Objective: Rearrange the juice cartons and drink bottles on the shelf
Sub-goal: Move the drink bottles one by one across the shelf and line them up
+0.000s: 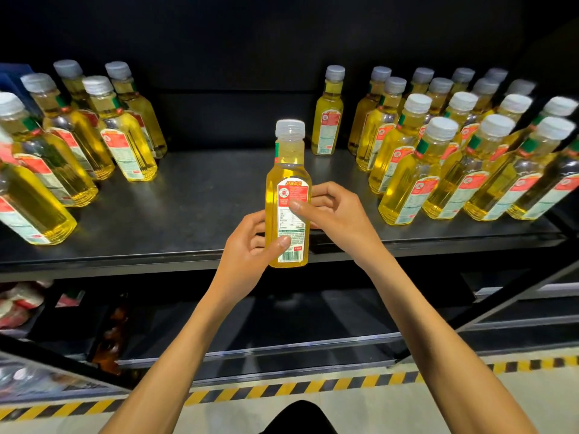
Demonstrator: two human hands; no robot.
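A yellow drink bottle with a white cap and a red-and-white label is held upright over the front edge of the dark shelf. My left hand grips its lower part, thumb on the label near the barcode. My right hand holds its right side, thumb pressed on the middle of the label. One bottle stands alone at the back middle. Several matching bottles fill the right of the shelf in rows, and several more stand on the left.
A bare strip of shelf lies between the two bottle groups. A lower shelf sits below, with red-and-white packets at its left and brown bottles. Yellow-black hazard tape runs along the floor.
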